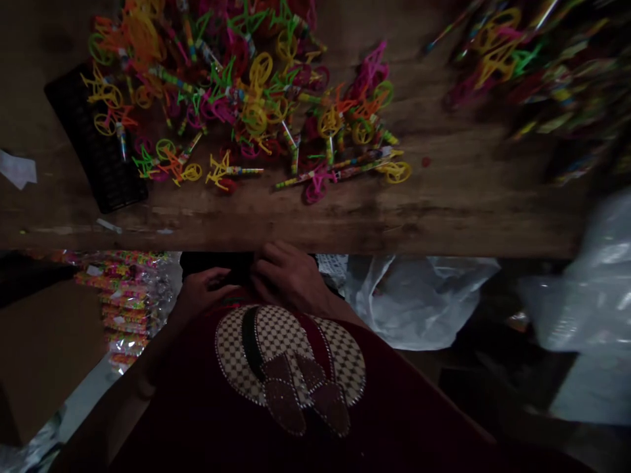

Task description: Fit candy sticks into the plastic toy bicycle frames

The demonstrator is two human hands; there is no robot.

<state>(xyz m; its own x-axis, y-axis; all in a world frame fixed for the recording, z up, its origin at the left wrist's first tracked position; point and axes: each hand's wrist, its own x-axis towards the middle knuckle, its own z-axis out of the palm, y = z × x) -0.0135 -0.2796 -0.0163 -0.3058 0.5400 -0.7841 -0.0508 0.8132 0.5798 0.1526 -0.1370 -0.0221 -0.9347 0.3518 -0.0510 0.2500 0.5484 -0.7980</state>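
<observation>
In the head view my left hand (210, 289) rests low against my body, just below the table's front edge. Its fingers are stretched and apart, with nothing visible between them. Beside it, my right hand (290, 276) is closed at the edge, its fingers curled; whatever they hold, if anything, is hidden. Above both hands, a heap of small plastic toy bicycles (259, 72) in yellow, green, pink and orange covers part of the wooden table (345, 226). Nearest my hands lie a yellow bicycle (219, 172) with a striped tube and a pink bicycle (319, 187).
A black perforated tray (106, 164) lies left of the heap. More toys (513, 59) are piled at the upper right. Below the table are packed bundles (125, 309), a cardboard box (49, 355) and a clear plastic bag (419, 302). Another plastic bag (591, 295) bulges at right.
</observation>
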